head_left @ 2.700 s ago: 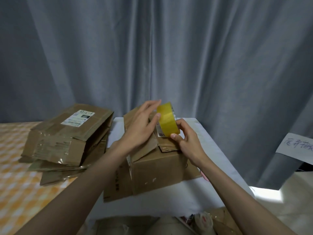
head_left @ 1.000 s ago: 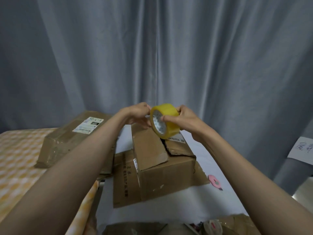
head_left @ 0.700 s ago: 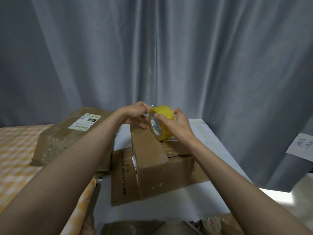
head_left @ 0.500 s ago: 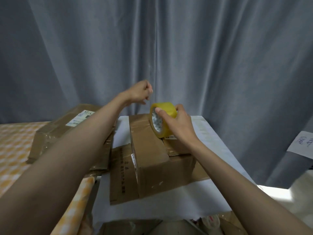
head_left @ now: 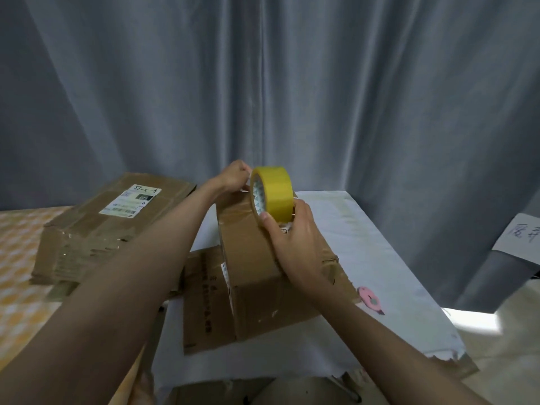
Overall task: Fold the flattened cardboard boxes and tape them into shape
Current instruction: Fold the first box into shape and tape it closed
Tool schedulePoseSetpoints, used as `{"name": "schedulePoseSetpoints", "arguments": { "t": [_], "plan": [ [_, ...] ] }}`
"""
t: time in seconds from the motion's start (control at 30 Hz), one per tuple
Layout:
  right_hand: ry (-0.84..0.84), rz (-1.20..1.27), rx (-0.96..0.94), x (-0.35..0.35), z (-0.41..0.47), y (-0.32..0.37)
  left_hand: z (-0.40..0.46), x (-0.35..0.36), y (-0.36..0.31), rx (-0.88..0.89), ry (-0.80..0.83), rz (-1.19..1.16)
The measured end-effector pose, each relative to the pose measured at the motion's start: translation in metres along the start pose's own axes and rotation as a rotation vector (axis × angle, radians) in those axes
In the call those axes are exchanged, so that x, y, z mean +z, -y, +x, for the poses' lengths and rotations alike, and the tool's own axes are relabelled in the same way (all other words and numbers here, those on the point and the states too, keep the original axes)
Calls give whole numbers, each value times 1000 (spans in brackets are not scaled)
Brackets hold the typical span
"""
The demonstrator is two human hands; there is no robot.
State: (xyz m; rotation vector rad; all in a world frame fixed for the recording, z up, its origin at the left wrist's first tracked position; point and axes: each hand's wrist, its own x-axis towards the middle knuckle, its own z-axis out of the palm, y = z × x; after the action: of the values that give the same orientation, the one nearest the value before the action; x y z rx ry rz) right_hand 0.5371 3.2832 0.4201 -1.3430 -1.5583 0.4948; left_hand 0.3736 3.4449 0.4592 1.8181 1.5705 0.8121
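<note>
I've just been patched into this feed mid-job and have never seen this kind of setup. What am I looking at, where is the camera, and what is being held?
There is no machine here: these are a person's two bare arms, seen from a wide-angle camera worn on the head, looking forward and down.

The right hand grips a roll of yellow tape, held on edge over the folded cardboard box. The left hand is at the far end of the box beside the roll, its fingers pinched together; it seems to hold the tape's loose end, but that is too small to confirm.

The box stands on a flat piece of cardboard on a white-covered table. To the left lies a stack of flattened boxes. A small pink tool lies on the cloth to the right. A grey curtain hangs behind.
</note>
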Motion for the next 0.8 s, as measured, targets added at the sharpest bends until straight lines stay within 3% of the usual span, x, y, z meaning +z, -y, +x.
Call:
{"name": "schedulePoseSetpoints", "arguments": {
  "t": [0.17, 0.4, 0.63, 0.8],
  "plan": [
    [-81, 148, 44, -8, 5, -5, -1, -7, 6, -82, -1, -81],
    [-20, 321, 52, -24, 10, -12, -8, -18, 5, -76, 90, -50],
    [-22, 497, 15, -27, 11, -13, -2, -22, 3, 39, -182, -26],
    [-3, 478, 3, -32, 11, -16, 2, -4, 11, 9, -132, 50]
  ]
}}
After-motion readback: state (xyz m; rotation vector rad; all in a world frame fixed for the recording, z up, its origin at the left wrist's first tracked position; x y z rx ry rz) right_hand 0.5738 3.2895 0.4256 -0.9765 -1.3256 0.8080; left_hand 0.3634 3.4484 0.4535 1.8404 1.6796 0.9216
